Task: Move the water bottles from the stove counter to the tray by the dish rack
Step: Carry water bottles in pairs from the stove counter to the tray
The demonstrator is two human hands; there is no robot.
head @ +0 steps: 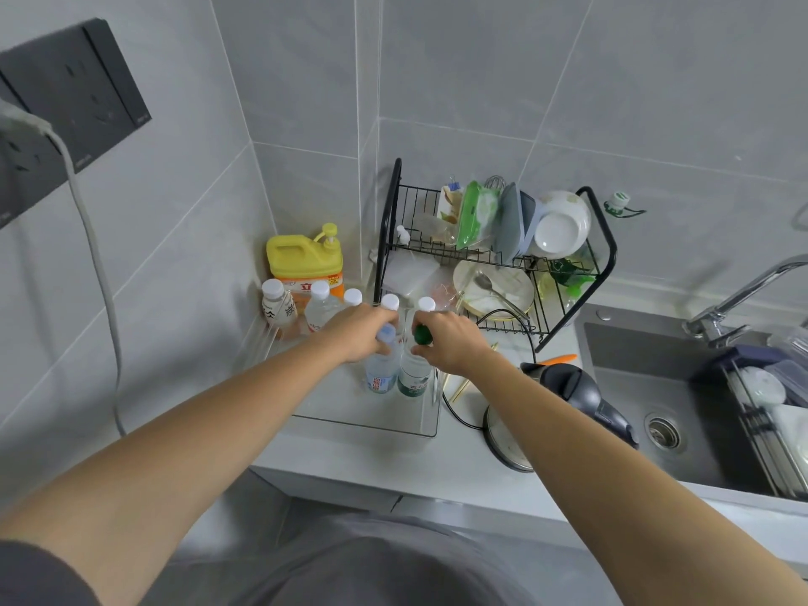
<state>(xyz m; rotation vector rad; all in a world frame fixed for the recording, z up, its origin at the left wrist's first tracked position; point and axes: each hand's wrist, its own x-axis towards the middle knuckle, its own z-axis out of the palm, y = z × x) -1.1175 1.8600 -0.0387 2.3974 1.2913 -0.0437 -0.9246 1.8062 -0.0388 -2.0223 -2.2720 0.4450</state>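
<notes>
1. grey wall tiles close in a corner where a pale counter (437, 465) carries a clear tray (384, 424) just left of a black dish rack (503, 260), with a sink (656, 404) further right.
2. the left hand (356, 336) curls round the neck of a blue-capped water bottle (381, 373); the right hand (450, 341) pinches a green-capped water bottle (414, 373) just under its cap. both bottles stand upright inside the tray, touching side by side.
3. five white-capped bottles (321, 308) stand at the tray's back, beside a yellow detergent jug (304, 264).
4. the held bottles look full, so fairly heavy for their size; thin plastic walls would likely dent if squeezed and may be slippery.
5. the stiff neck below the cap seems the safest hold, as both hands use now.
6. an electric kettle (564, 413) sits right of the tray.
</notes>
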